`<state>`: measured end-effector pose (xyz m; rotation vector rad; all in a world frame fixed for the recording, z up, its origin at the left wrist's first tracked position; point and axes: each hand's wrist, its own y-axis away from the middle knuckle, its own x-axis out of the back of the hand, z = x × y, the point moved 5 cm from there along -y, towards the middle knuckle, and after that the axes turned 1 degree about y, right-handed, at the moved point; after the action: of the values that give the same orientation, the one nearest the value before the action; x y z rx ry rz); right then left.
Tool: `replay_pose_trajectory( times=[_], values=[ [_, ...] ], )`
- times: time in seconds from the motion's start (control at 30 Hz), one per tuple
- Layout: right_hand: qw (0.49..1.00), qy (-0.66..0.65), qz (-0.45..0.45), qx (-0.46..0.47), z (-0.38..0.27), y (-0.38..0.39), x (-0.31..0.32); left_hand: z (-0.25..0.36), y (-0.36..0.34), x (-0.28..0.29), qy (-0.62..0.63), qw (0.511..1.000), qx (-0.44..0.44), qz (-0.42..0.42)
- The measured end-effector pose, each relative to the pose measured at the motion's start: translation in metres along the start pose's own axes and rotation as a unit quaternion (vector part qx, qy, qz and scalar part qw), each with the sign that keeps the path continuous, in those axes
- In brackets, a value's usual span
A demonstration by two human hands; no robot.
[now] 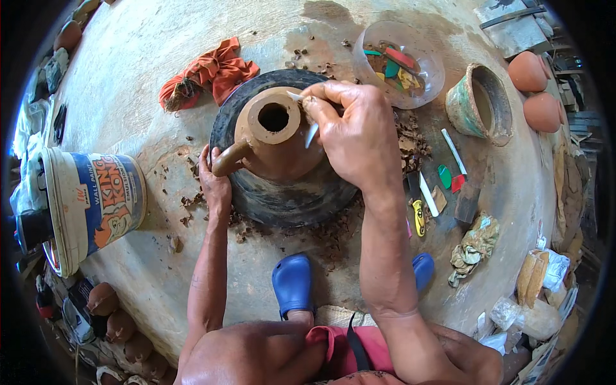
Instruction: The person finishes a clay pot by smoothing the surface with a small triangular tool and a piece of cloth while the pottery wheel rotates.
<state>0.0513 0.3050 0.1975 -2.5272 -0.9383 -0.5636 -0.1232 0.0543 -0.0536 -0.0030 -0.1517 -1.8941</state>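
A brown clay jug [282, 151] with a round open mouth stands upright on a dark round turntable [289, 208]. From its left side a thick curved clay piece, a spout or a handle, juts out. My left hand [217, 186] lies against the turntable's left edge beneath that piece, its visible fingers stretched out. Between the fingers of my right hand [359, 125], a thin whitish strip [311, 136] is pinched at the jug's right shoulder, one end close to the rim. My fingers cover the strip's middle.
Clay scraps surround the turntable. An orange cloth [215, 70], a clear basin [427, 90] of coloured pieces and a greenish pot [468, 102] lie beyond. To the right are a yellow cutter [419, 218] and a crumpled rag [476, 249]. A paint bucket [106, 199] lies left.
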Motion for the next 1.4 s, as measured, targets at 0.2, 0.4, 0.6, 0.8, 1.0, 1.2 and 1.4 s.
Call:
replay_pose_trajectory(
  times=[0.2,0.4,0.6,0.8,1.0,1.2,1.4],
  values=[
    [0.973,-0.19,0.016,-0.127,0.007,-0.003,0.004,0.005,-0.008,0.004,-0.09,0.995,-0.044,0.001],
    [0.998,-0.03,0.055,-0.009,0.011,0.008,0.011,0.022,-0.005,-0.007,-0.057,0.998,-0.005,-0.022],
    [0.998,0.052,0.018,0.024,-0.001,0.007,0.001,0.024,-0.018,-0.007,-0.067,0.997,-0.009,-0.032],
    [0.991,-0.103,0.003,-0.084,0.01,0.012,-0.003,0.019,-0.03,-0.006,-0.095,0.994,-0.008,-0.049],
    [0.936,-0.284,0.092,-0.185,0.018,0.021,0.009,0.017,-0.033,-0.008,-0.072,0.995,-0.014,-0.07],
    [0.993,-0.073,0.055,-0.075,0.015,0.017,0.001,0.02,-0.038,-0.004,-0.107,0.992,-0.01,-0.06],
    [0.991,-0.085,0.014,-0.1,0.007,0.017,-0.006,0.015,-0.047,-0.004,-0.136,0.989,0.012,-0.055]
  ],
)
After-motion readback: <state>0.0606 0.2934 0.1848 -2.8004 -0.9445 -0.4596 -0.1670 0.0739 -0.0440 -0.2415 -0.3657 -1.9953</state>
